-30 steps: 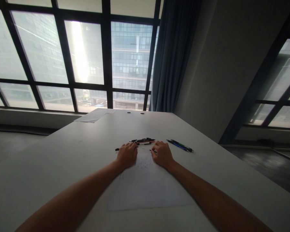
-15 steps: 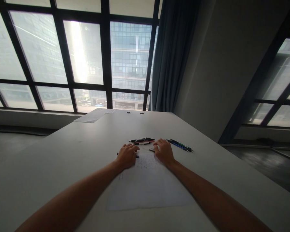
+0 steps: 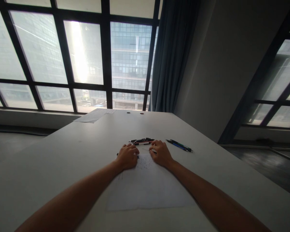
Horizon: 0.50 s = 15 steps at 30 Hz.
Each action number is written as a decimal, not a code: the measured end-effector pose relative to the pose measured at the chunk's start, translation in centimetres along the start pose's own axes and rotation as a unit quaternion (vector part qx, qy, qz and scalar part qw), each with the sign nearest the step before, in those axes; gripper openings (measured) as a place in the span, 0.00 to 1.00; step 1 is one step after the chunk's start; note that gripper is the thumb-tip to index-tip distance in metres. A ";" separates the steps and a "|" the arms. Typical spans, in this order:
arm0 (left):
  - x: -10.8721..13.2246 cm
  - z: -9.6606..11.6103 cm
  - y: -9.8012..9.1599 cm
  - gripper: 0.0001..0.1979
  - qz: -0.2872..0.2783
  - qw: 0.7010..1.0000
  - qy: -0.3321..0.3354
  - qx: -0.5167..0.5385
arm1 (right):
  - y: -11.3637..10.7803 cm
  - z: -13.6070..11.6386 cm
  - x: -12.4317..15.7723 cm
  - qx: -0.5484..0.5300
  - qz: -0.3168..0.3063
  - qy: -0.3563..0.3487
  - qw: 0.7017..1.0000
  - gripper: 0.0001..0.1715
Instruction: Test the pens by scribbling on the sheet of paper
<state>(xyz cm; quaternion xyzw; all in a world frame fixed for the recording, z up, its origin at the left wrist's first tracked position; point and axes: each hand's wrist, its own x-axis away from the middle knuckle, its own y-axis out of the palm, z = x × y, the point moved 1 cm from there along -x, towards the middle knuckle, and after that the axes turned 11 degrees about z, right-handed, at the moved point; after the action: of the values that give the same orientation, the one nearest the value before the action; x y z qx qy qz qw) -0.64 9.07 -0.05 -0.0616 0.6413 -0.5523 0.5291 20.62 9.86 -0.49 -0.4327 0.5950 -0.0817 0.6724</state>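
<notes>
A white sheet of paper [image 3: 149, 190] with small marks near its top lies on the white table [image 3: 70, 158]. My left hand [image 3: 127, 156] is at its upper left, fingers curled over a dark pen [image 3: 138, 157] whose ends show on both sides. At the upper right, my right hand [image 3: 160, 153] has its fingers bent together around a thin dark pen [image 3: 154, 150], mostly hidden by them. Several dark and red pens [image 3: 142, 141] lie in a bunch just beyond both hands.
Blue and dark green pens [image 3: 180, 145] lie to the right of my right hand. More papers [image 3: 94, 116] rest at the table's far left corner. Two small round discs [image 3: 142, 113] are near the far edge, before the windows and a blue curtain [image 3: 170, 58].
My right hand has moved slightly left, and its fingers have closed in over the thin pen. My left hand has shifted very little, with its fingers curled a bit more.
</notes>
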 end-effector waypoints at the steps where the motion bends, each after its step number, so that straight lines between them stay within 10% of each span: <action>1: 0.0 0.0 0.0 0.11 0.001 1.000 0.003 0.003 | 0.0 -0.1 0.0 0.000 -0.006 -0.009 1.000 0.07; 15: 0.0 -0.9 0.9 0.11 0.073 0.997 0.025 0.024 | -0.4 -0.3 -0.3 -0.040 0.045 -0.016 0.998 0.05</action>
<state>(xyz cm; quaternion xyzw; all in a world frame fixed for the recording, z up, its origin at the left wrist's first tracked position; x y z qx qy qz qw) -0.82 9.98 -0.94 0.0124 0.6433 -0.5288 0.5535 20.43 9.62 0.03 -0.4328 0.6056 -0.0204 0.6675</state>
